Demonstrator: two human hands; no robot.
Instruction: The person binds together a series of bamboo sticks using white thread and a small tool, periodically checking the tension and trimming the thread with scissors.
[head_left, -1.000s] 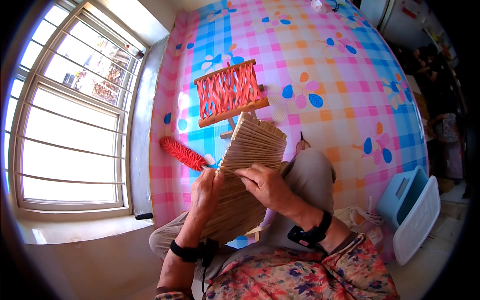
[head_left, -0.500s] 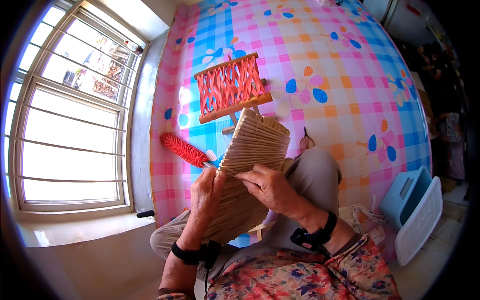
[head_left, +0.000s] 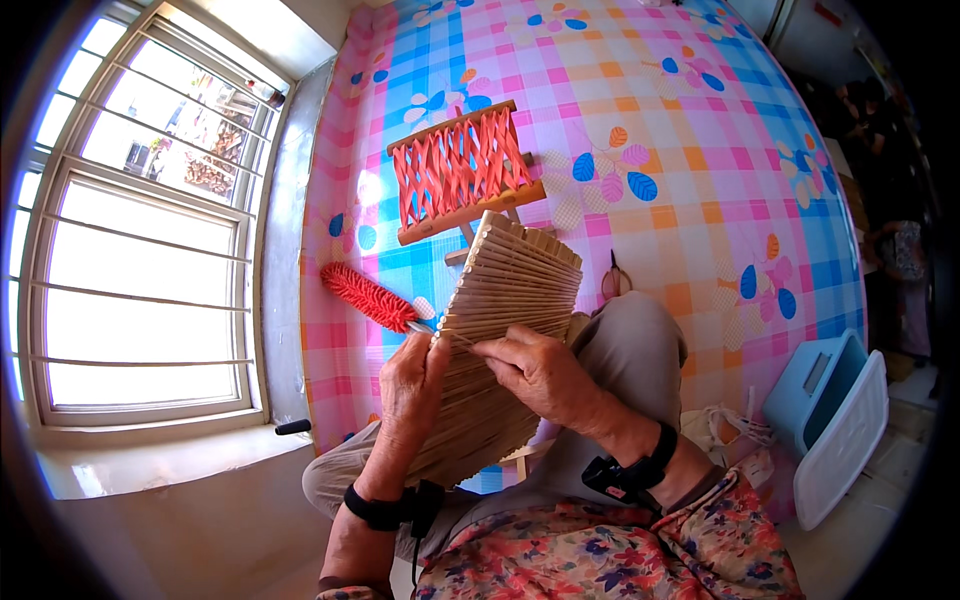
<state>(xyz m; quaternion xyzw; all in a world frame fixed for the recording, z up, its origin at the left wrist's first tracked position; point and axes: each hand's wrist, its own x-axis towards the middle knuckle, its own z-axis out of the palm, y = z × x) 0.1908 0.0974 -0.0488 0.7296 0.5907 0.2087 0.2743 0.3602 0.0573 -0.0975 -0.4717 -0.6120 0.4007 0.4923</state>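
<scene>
Woven mat (head_left: 505,330) of pale strips sits at the frame's centre, propped on the person's lap. Left hand (head_left: 412,385) grips its left edge with closed fingers; right hand (head_left: 540,375) pinches a strip on its face. Behind, upper centre, stands an orange-laced stool (head_left: 462,170); a red brush (head_left: 366,296) lies left.

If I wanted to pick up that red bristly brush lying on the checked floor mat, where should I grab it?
Probably by its thin pale handle end, nearest the left hand. The red brush lies slanted on the mat, bristles toward the window; come from above on the handle side, since the bristly part looks soft.
</scene>
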